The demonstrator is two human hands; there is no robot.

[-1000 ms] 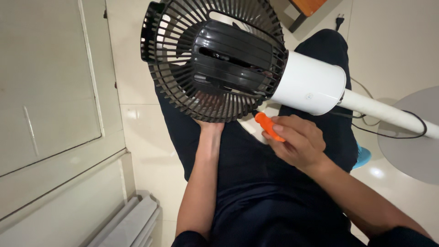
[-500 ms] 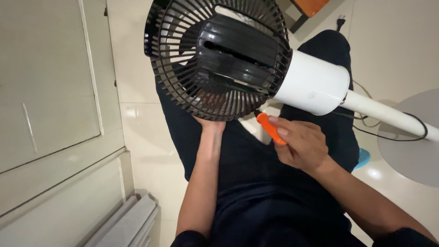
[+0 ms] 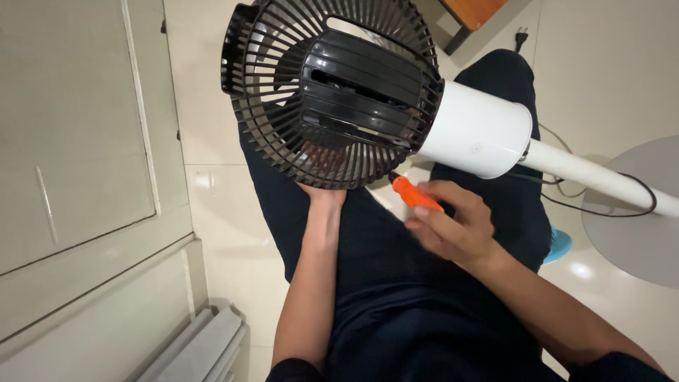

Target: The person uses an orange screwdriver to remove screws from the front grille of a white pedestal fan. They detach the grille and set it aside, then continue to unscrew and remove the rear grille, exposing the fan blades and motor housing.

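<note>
Fan position: We see the fan [image 3: 396, 106] tipped over across the person's lap, its black rear grille [image 3: 332, 92] facing the camera and its white pole [image 3: 601, 177] running off to the right toward the round base [image 3: 636, 219] on the floor.
Left hand: The left hand [image 3: 322, 187] is under the lower rim of the grille, mostly hidden behind the bars. We judge that it braces the fan head; how far the fingers close we cannot tell.
Right hand: The right hand [image 3: 453, 226] is curled around an orange-handled screwdriver [image 3: 414, 194], fingers wrapped on the handle.
Tool tip: The dark tip sits at the lower edge of the grille, just beside the white motor housing [image 3: 474, 127]. Whether it is seated in a screw we cannot tell; the spot is too small and shaded.
Done so far: We judge the fan to be laid over and steadied, with the tool brought to the fastening point.
Not yet done: The grille sits on the housing, fully in place, with no gap showing. No loose screw or removed part is in view. We judge the work to be at an early stage, on one fastener at the rim.
Surroundings: A black cord [image 3: 601, 205] trails over the base; its plug [image 3: 522, 32] lies free on the tiled floor [image 3: 226, 233]. A pale cabinet door [image 3: 78, 120] stands at left.
</note>
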